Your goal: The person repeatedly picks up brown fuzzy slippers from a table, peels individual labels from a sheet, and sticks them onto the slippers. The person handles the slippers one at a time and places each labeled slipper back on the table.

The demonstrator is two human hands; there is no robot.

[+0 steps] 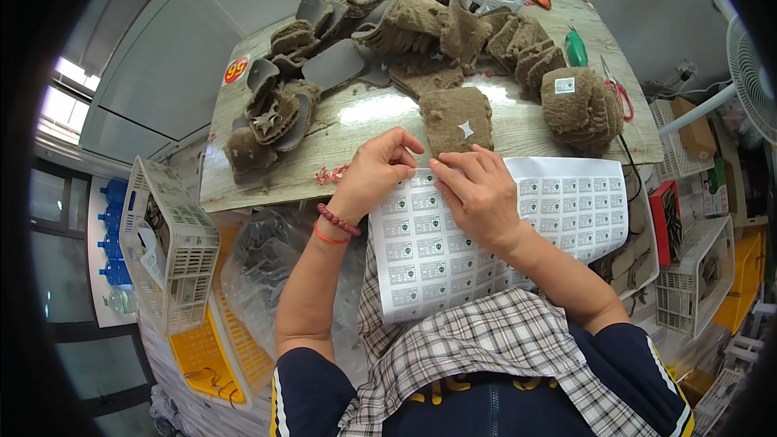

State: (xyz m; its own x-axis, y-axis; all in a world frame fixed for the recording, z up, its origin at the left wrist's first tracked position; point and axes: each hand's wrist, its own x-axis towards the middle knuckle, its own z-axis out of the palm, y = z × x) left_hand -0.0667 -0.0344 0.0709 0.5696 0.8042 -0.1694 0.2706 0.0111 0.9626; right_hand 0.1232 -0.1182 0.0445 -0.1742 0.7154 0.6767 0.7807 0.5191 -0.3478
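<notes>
A white sheet of printed labels [518,188] hangs over the table's near edge and drapes onto my checked apron. My left hand [368,174] has thumb and fingers closed at the sheet's upper left corner. Beside it, my right hand [486,202] grips the same upper edge, its fingers bent over the labels. Whether a single label is loose between the fingertips is too small to tell. Just beyond the sheet lies a brown fuzzy pad [455,109] with a small white star-shaped scrap [465,129] on it.
Brown and grey pads [336,65] are heaped across the table's far side. A stack at right has a label [564,85] on top. Green-handled nippers [576,47] and red-handled scissors [622,101] lie near the right edge. White crates [174,251] and a fan [749,73] flank the table.
</notes>
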